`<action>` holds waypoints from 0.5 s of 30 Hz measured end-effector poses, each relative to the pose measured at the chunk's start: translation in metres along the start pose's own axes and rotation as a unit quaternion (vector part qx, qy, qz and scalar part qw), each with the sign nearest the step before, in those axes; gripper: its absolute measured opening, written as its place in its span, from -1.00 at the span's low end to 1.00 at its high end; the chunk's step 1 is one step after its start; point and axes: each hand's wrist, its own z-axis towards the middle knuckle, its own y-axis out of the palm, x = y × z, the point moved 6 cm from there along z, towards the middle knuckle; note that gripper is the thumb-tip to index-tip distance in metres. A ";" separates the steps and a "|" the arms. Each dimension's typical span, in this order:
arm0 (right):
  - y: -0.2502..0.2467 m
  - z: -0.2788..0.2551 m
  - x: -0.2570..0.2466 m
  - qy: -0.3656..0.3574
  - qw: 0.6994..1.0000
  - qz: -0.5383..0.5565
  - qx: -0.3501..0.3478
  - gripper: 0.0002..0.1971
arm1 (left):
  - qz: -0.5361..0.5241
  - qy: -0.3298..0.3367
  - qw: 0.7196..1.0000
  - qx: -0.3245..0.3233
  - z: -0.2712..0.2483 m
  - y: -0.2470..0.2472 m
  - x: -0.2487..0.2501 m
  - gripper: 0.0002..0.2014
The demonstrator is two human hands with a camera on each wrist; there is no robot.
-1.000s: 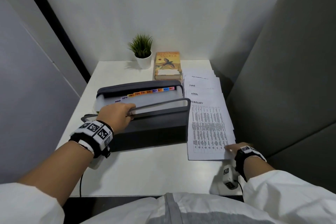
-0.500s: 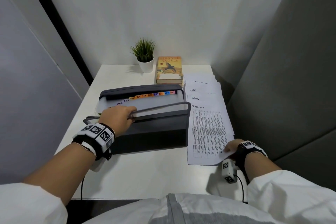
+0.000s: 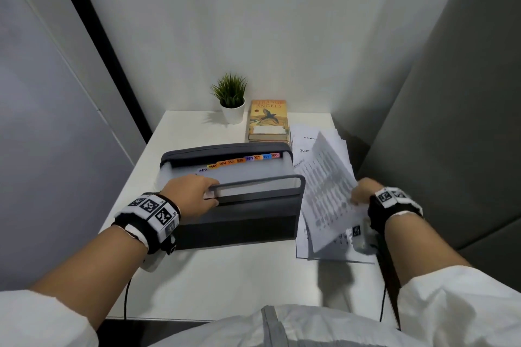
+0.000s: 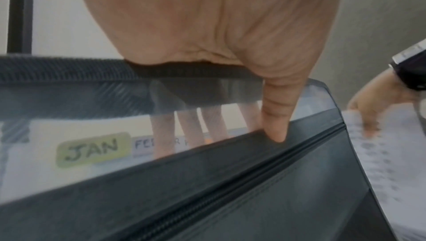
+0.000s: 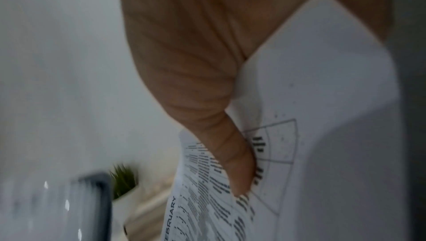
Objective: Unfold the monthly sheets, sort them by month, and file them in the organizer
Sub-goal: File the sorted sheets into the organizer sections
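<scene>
A dark grey accordion organizer [image 3: 239,217] stands open on the white desk, its coloured month tabs [image 3: 239,161] showing APR to DEC. My left hand [image 3: 194,194] grips its front rim, thumb [image 4: 276,124] outside and fingers [image 4: 161,132] inside, near the JAN tab [image 4: 92,149]. My right hand [image 3: 363,191] pinches the FEBRUARY sheet [image 3: 327,194], thumb [image 5: 235,163] on the print, and holds it tilted up above the stack of monthly sheets [image 3: 332,248] right of the organizer.
A small potted plant [image 3: 231,98] and a book [image 3: 267,121] stand at the back of the desk [image 3: 225,284]. Grey partition walls close in left and right. Sheets fan out towards the back right corner [image 3: 307,135].
My right hand has taken hold of the FEBRUARY sheet's lower right edge and lifted it off the stack, tilting it up. My left hand has stayed on the organizer's front rim.
</scene>
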 end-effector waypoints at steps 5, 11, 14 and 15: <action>-0.104 -0.019 -0.046 -0.123 0.963 0.148 0.190 -0.82 | -0.077 -0.028 0.995 -0.061 0.004 -0.005 0.000 -0.95; -0.130 -0.069 -0.130 -0.302 0.868 0.361 0.158 -0.83 | -0.099 -0.034 0.989 -0.106 0.007 -0.010 0.002 -0.86; -0.103 -0.085 -0.173 -0.372 0.875 0.301 0.073 -0.93 | -0.086 -0.025 0.989 -0.117 0.008 -0.010 0.003 -0.86; -0.094 -0.086 -0.183 -0.383 0.881 0.272 0.050 -0.90 | -0.083 -0.022 0.989 -0.119 0.008 -0.009 0.003 -0.88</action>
